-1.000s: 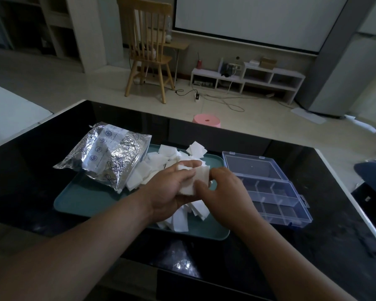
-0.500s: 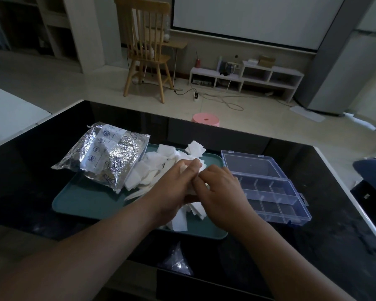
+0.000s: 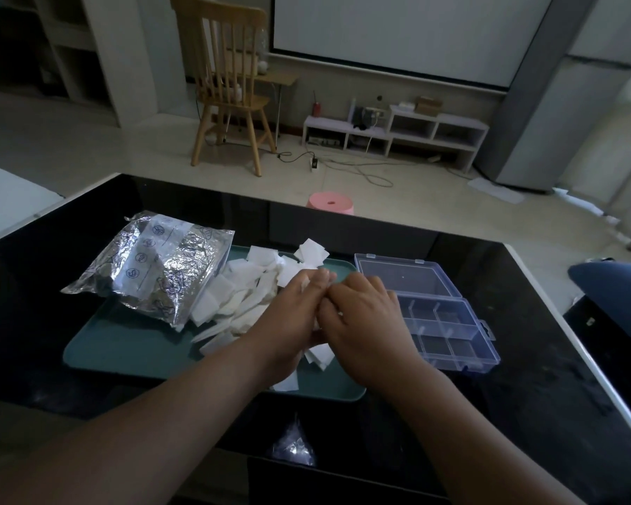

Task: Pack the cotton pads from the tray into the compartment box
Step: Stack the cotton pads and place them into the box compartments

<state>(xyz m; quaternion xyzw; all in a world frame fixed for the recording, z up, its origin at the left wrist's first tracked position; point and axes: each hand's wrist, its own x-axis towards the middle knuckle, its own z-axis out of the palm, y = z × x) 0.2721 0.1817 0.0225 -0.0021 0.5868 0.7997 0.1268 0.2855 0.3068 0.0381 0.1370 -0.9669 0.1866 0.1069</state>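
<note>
Over tray (image 3: pixel 124 353), hands (image 3: pixel 294 315) seemingly gripping pads (image 3: pixel 241 286)

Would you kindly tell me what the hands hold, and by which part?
A bunch of cotton pads, between left hand and right hand over the tray; fingers hide where.

white square cotton pads (image 3: pixel 241 297) heaped on teal tray (image 3: pixel 124 355), centre frame | clear compartment box (image 3: pixel 448 329) laid open, just right of tray
</note>
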